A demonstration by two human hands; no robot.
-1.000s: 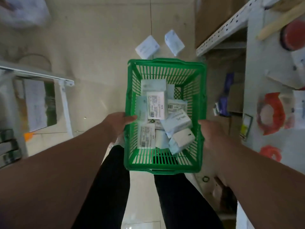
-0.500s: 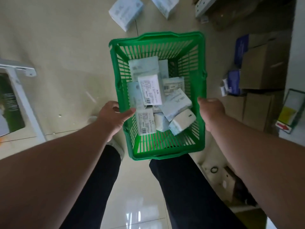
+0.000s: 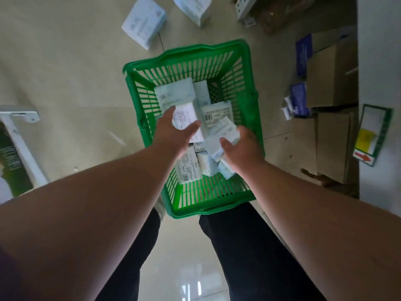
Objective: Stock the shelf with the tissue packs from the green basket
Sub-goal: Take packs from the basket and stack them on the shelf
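Note:
The green basket sits on the floor in front of my legs, holding several pale tissue packs. My left hand reaches into it with fingers spread, just over a white pack with a printed label. My right hand is inside the basket's right half, thumb and fingers wrapped around a pale blue tissue pack that lies tilted on the pile. Other packs are partly hidden under both hands.
Two larger tissue bundles lie on the floor beyond the basket. Cardboard boxes and blue packets crowd the floor at the right beside a white shelf panel. A white rack leg stands at the left.
Both hands have let go of the basket's sides and moved inside it, onto the packs. The basket now rests lower, on the floor.

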